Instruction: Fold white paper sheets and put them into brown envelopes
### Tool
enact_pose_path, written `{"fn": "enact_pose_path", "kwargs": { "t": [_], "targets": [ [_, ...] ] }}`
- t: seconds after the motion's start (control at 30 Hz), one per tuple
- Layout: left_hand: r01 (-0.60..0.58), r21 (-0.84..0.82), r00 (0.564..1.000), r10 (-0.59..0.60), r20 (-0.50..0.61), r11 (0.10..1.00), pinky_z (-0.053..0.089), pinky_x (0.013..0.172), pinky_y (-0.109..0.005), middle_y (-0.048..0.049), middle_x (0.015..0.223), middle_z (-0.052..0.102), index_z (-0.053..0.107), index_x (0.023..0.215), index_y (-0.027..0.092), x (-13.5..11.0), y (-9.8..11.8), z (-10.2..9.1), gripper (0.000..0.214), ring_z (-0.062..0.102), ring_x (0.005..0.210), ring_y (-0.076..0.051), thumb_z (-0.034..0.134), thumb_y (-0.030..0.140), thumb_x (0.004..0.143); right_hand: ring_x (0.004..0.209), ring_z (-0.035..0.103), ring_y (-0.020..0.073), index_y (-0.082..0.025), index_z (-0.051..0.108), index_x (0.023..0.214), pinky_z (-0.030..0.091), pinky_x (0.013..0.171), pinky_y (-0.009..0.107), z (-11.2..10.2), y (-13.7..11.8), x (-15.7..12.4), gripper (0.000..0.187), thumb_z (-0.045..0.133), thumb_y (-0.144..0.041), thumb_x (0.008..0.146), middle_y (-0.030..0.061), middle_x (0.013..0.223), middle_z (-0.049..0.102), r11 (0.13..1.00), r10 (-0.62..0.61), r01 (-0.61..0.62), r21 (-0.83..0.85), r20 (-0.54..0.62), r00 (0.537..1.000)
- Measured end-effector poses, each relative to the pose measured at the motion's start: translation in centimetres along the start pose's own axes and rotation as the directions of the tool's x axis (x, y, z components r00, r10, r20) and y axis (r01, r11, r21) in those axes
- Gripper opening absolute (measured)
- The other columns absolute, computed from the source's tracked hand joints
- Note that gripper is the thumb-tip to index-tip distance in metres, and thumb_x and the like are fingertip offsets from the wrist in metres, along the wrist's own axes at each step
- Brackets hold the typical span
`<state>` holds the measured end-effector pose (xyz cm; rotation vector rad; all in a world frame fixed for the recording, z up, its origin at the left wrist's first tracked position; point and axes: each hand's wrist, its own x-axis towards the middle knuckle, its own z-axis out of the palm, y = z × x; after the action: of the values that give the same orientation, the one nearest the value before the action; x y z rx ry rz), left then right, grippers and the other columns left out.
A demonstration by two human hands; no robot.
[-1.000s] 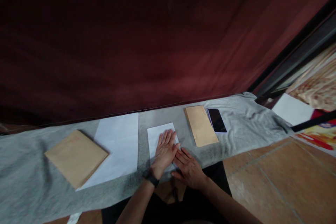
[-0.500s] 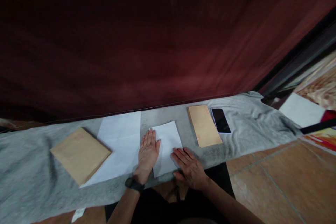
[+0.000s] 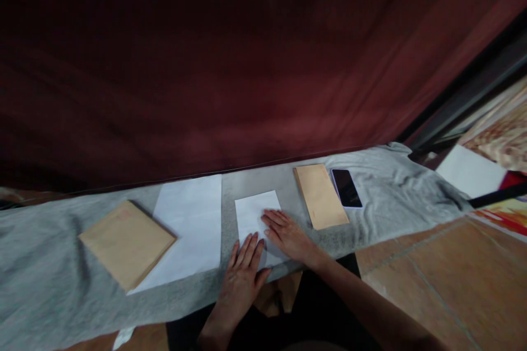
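Note:
A folded sheet of white paper (image 3: 252, 209) lies on the grey cloth in front of me. My left hand (image 3: 242, 274) rests flat at its lower left edge, fingers stretched forward. My right hand (image 3: 286, 233) lies across the right part of the sheet with its fingers extended and palm down. Neither hand grips anything. Between and under the hands, part of the paper's lower half is hidden. To the left is a larger stack of white paper (image 3: 191, 219), partly covered by a pile of brown envelopes (image 3: 125, 244).
A smaller pile of brown envelopes (image 3: 321, 197) sits to the right, with a phone (image 3: 346, 189) beside it. The grey cloth (image 3: 395, 192) covers a narrow surface. Behind it hangs a dark red curtain (image 3: 230, 77). Tiled floor (image 3: 444, 269) shows at lower right.
My left hand has slid down toward me to the sheet's near left edge. My right hand has moved up and left onto the sheet.

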<state>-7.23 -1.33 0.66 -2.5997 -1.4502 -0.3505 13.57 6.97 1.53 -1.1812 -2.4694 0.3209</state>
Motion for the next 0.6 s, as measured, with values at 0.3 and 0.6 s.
{"fn": "enact_pose_path", "kwargs": {
  "t": [0.3, 0.6],
  "targets": [
    [-0.002, 0.128, 0.999, 0.007, -0.039, 0.992, 0.046, 0.111, -0.047, -0.0126, 0.147, 0.058, 0.056, 0.141, 0.019, -0.6, 0.6, 2.5, 0.047, 0.054, 0.136, -0.027, 0.047, 0.028, 0.096, 0.149, 0.036, 0.0261, -0.01, 0.042, 0.152, 0.027, 0.124, 0.046, 2.5, 2.9, 5.2, 0.053, 0.043, -0.038, 0.107, 0.0147, 0.16, 0.038, 0.966, 0.205, -0.215, -0.146, -0.08, 0.975],
    [0.024, 0.129, 1.0, -0.025, 0.003, 0.991, 0.044, 0.113, -0.045, -0.0096, 0.147, 0.058, 0.054, 0.144, 0.022, -1.6, 1.2, 2.9, 0.064, 0.052, 0.138, -0.025, 0.04, 0.003, 0.085, 0.148, 0.037, 0.0262, -0.012, 0.045, 0.151, 0.029, 0.123, 0.049, 2.0, 2.0, 1.6, 0.05, 0.046, -0.029, 0.104, 0.0146, 0.158, 0.041, 0.978, 0.166, -0.177, -0.114, -0.1, 0.981]
  ]
}}
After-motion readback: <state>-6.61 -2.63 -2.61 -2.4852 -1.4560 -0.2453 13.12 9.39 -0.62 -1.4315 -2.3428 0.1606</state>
